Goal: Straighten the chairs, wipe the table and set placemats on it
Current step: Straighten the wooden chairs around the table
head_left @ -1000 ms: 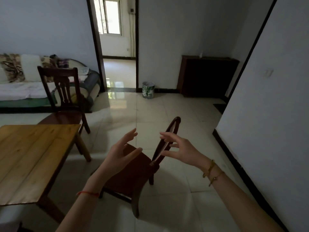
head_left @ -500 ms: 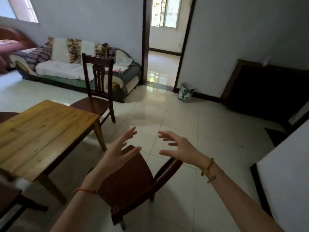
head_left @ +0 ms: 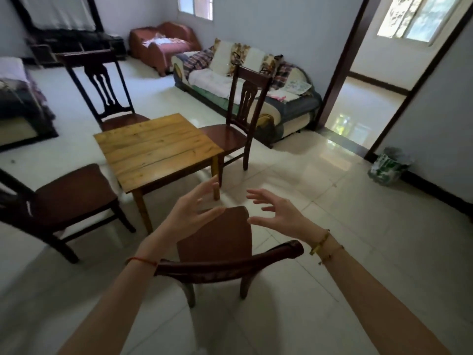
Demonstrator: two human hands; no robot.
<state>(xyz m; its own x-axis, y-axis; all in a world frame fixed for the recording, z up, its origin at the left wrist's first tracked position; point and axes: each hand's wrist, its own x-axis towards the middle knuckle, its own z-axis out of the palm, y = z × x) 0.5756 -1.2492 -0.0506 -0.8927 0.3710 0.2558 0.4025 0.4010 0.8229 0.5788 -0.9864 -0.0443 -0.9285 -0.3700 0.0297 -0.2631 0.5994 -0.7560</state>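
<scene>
A small square wooden table [head_left: 156,147] stands on the tiled floor with its top bare. Several dark wooden chairs surround it. The nearest chair [head_left: 225,252] is right below me, its curved backrest toward me and its seat facing the table, a gap away from it. My left hand [head_left: 192,213] and my right hand [head_left: 279,213] hover above that seat with fingers spread, holding nothing and touching nothing. Another chair [head_left: 69,198] stands at the table's left, one [head_left: 102,83] at the far side and one [head_left: 240,119] at the right.
A sofa [head_left: 256,85] with cushions and cloths runs along the back wall, and a reddish armchair [head_left: 163,42] stands in the far corner. A doorway [head_left: 378,80] opens at right with a small bin [head_left: 389,167] beside it. Open tiled floor lies to my right.
My view has swung left, bringing the whole table and the other chairs into sight. The near chair now sits squarely below me, back toward me. Both hands stay spread and hold nothing.
</scene>
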